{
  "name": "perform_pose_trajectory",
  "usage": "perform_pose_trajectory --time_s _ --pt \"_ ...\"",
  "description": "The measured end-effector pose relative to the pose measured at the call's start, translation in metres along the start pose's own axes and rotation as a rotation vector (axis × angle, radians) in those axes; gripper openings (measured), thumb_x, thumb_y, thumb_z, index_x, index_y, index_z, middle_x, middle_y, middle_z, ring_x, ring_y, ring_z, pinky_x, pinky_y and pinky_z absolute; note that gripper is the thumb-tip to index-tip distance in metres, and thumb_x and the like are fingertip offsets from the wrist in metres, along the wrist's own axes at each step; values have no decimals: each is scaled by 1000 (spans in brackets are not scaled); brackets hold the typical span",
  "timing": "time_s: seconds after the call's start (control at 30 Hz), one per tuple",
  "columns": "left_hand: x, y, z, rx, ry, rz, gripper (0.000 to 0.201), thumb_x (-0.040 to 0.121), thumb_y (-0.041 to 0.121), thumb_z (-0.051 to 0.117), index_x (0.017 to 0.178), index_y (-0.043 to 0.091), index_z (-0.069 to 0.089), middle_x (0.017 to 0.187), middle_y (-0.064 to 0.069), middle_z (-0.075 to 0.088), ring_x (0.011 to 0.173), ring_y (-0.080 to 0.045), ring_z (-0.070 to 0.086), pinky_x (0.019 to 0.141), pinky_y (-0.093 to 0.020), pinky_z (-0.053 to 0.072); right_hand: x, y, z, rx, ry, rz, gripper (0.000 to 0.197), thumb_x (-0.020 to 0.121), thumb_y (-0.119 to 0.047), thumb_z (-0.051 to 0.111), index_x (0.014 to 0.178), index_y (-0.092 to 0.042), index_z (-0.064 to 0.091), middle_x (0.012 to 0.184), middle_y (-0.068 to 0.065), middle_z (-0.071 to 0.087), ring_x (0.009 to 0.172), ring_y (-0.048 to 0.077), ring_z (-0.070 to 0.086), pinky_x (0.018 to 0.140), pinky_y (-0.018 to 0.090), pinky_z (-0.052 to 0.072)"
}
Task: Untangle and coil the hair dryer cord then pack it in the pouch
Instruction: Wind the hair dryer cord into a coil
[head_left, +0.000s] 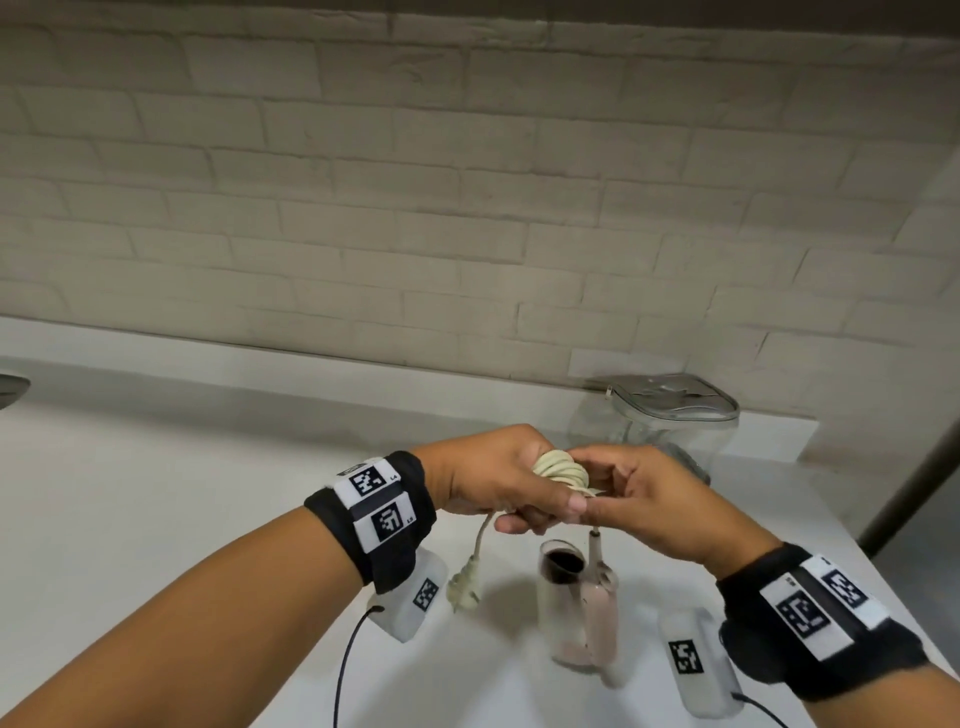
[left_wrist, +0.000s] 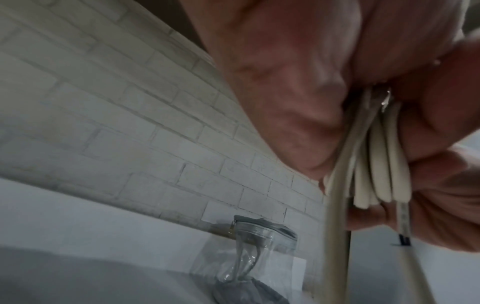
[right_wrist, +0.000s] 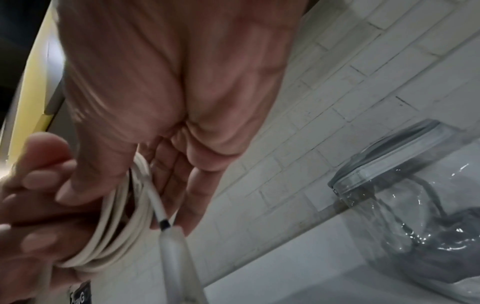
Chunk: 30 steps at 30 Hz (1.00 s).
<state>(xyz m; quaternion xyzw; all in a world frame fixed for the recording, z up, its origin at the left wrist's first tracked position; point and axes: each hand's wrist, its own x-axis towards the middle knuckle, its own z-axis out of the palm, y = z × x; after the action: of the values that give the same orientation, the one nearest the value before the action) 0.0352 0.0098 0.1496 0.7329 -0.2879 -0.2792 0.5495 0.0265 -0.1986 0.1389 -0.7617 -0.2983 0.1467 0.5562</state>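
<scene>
White painted bricks fill the wall (head_left: 467, 182) behind the white counter (head_left: 156, 493) I am looking down at. My left hand (head_left: 493, 475) is held up over the middle of the counter with its fingers curled tight round a bundle of cream cord (head_left: 563, 470) (several loops packed side by side). My right hand (head_left: 660, 501) is right against it, and its finger and thumb pinch the cord at the side of the bundle. One end of the cord hangs down from my left hand, and the plug (head_left: 462, 587) dangles just over the counter. The other end drops straight down into the pink hair dryer (head_left: 582, 608), which hangs below my hands near the front edge of the counter; I cannot tell if it touches the counter. A clear pouch (head_left: 670, 421) with a grey zip top stands at the back edge of the counter, by the wall, well apart from my hands. It looks zipped, but I cannot be sure.
</scene>
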Motion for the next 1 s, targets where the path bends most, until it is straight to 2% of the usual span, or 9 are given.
perform_pose_trajectory --time_s 0.1,0.2,0.3,0.43,0.53,0.6,0.73,0.87,1.0 --pt "2 -3 -1 -53 48 55 16 91 1 64 75 3 66 67 -14 56 40 -15 54 48 -23 46 4 3 0 -20 59 8 28 87 -9 74 116 -9 70 103 12 78 99 28 75 92 39 59" --pt "5 -8 0 -126 165 61 19 90 1 67 90 -17 62 56 -10 56 45 -21 58 50 -27 53 10 4 2 -34 143 10 21 89 -1 72 108 -10 73 95 12 79 87 24 76 80 35 60" --pt "6 -13 1 -144 273 94 25 89 1 69 92 -22 59 50 -7 55 47 -24 58 52 -30 54 14 2 5 -55 188 20 22 88 0 72 105 -14 75 91 9 79 85 27 76 77 37 60" --pt "5 -13 3 -147 360 145 13 85 -2 73 86 -11 65 59 -16 59 45 -24 61 52 -29 52 17 -1 8 -86 229 51 20 88 -3 73 105 -13 76 89 8 80 85 27 77 79 40 62" --pt "1 -16 -4 -162 351 183 27 84 -3 73 107 -7 60 82 -24 67 62 -25 67 64 -35 56 15 1 8 -63 259 68 13 89 -6 73 101 -12 77 85 10 80 83 27 77 76 38 62" --pt "-1 -16 -13 45 323 181 27 90 5 70 115 -1 63 93 -22 70 76 -23 68 76 -38 57 14 5 9 -42 276 78 9 89 -9 74 97 -11 78 83 12 79 76 27 74 71 35 62" --pt "2 -10 -17 443 380 158 19 99 30 59 105 13 67 75 -3 67 69 -14 61 70 -41 53 15 10 10 7 308 82 8 89 -8 74 87 -15 79 80 14 77 66 24 70 70 36 63" --pt "5 -9 -18 435 376 167 20 101 31 55 105 13 64 85 -10 66 75 -16 59 70 -39 51 13 11 8 208 189 66 12 93 -12 69 102 -10 77 101 18 77 89 27 74 81 36 61" --pt "1 -7 -21 292 316 175 23 102 20 53 106 0 62 87 -12 60 77 -21 53 72 -32 46 15 26 -1 757 67 164 39 103 -18 46 127 7 62 124 32 65 109 38 69 91 42 60"
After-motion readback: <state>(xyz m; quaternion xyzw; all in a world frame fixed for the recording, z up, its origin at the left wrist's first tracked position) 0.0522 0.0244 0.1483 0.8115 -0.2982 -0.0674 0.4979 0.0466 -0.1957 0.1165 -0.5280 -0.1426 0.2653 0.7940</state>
